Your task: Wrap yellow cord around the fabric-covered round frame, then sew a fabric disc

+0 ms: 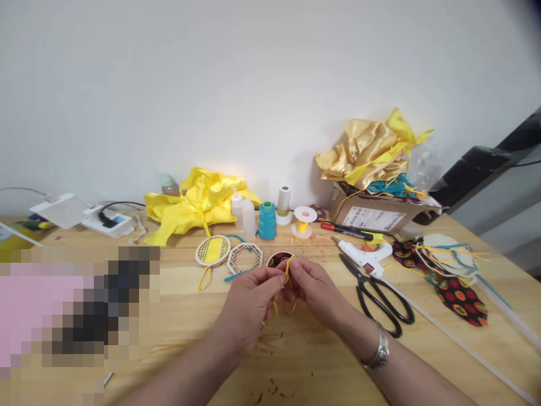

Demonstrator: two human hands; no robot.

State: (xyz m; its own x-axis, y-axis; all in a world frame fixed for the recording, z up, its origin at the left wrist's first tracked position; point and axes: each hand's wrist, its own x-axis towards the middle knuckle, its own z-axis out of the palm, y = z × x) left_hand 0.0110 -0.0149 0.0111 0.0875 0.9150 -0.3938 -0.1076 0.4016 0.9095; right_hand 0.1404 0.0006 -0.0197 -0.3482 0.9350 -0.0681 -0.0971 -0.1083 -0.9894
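Note:
My left hand [251, 301] and my right hand [315, 290] meet over the middle of the wooden table [177, 316], both pinched on a thin yellow cord [288, 269] that loops up between the fingertips. Loose ends of the cord hang below the fingers. Just beyond my hands lies a small round piece covered in black patterned fabric [279, 259]. To its left lie a wooden octagonal frame [244, 257] and a wooden oval frame with yellow fabric [213, 250]. A metal watch sits on my right wrist.
Black scissors [380, 299] and a white glue gun [363, 255] lie right of my hands. Behind stand a teal thread spool [267, 220], a yellow cord reel [304, 221], glue bottles [248, 217], yellow satin [196, 203] and a cardboard box [376, 214] with gold fabric. Patterned fabric pieces [462, 296] lie far right.

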